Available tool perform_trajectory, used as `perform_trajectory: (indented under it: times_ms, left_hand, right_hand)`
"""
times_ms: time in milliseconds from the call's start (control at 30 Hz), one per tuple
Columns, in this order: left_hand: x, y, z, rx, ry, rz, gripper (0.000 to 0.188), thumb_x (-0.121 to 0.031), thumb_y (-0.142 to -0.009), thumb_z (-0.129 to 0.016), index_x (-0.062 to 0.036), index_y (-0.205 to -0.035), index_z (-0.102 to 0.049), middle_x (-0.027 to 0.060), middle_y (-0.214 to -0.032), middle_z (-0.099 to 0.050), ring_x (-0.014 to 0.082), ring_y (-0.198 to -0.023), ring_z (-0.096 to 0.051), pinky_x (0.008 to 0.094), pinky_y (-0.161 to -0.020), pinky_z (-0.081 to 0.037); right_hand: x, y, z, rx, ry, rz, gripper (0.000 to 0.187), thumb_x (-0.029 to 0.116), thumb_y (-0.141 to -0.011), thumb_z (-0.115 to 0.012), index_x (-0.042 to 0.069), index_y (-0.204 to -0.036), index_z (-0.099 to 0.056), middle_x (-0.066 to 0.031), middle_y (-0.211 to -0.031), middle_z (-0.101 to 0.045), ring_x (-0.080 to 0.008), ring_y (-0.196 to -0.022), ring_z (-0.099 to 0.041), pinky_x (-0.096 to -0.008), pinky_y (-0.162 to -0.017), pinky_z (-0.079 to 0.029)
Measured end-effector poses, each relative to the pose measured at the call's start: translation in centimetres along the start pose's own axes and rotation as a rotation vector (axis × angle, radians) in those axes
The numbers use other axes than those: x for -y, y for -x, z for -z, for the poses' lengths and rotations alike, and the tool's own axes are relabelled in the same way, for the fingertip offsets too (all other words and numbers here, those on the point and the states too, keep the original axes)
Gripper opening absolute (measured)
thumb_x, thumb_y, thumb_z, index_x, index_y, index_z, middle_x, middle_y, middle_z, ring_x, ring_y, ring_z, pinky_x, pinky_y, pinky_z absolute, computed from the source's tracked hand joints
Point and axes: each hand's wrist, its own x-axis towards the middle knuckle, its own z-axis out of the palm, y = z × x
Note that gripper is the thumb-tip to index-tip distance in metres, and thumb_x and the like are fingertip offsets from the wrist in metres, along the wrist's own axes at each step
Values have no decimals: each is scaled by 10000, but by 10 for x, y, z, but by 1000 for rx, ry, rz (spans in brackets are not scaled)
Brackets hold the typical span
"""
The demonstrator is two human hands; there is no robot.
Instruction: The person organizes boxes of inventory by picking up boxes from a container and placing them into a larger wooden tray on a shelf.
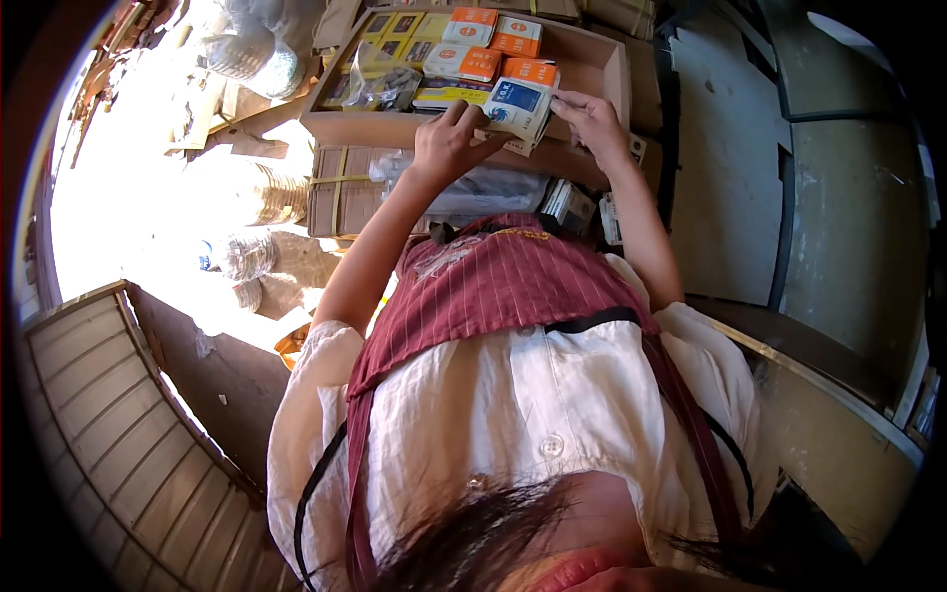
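A rectangular white-and-blue packet (519, 105) sits between the left hand (449, 141), half-curled at its left edge, hold unclear, and the right hand (598, 126), pinching its right side, over a shallow brown cardboard box (363, 128).

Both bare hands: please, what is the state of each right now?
Left hand: partly curled, at left edge of blue-and-white rectangular packet; grip cannot be told.
Right hand: closed, holding the packet's right edge.

White-and-blue packet (519, 105), tilted, over near edge of carton (367, 128).
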Motion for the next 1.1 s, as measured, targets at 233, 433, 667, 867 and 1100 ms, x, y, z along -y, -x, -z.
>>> perform_trajectory:
  times_ms: [233, 433, 667, 867, 1100]
  left_hand:
    - [-5, -5, 8, 4, 9, -27, 363, -422, -733, -807, -133, -799, -597, 11, -735, -556, 199, -595, -623, 326, -506, -496]
    - [-11, 1, 6, 18, 22, 27, 352, -395, -734, -810, -129, -847, -609, 32, -781, -553, 221, -611, -612, 334, -517, -500]
    - [-10, 7, 4, 28, 4, 37, 323, -354, -758, -794, -124, -887, -608, 40, -811, -553, 235, -629, -612, 340, -530, -503]
    - [-13, 5, 5, 10, 45, 59, 327, -321, -769, -789, -114, -948, -611, 51, -867, -576, 243, -656, -620, 351, -538, -501]
    - [-46, -9, 25, 171, 115, 328, 370, -338, -837, -726, -67, -1052, -594, 121, -969, -588, 283, -795, -635, 401, -659, -520]
  right_hand:
    - [3, -8, -3, -49, -28, 22, 215, 122, -855, -704, -9, -1011, -636, -13, -744, -634, -70, -590, -509, -229, -500, -405]
    - [-8, -8, -5, -26, -311, 106, 139, 103, -826, -705, 57, -905, -601, -6, -860, -592, -87, -802, -547, -230, -754, -443]
    - [-8, -2, -4, -14, -267, 143, 119, 84, -823, -701, 57, -814, -585, 4, -782, -593, -77, -761, -541, -241, -737, -435]
    - [-15, -15, 3, 35, -95, 78, 206, 163, -809, -717, 28, -899, -589, -28, -872, -593, -119, -824, -540, -281, -754, -437]
    - [-31, -26, 6, 98, -126, -172, 337, 188, -801, -683, 21, -1088, -622, -58, -1049, -615, -175, -1070, -526, -331, -954, -383]
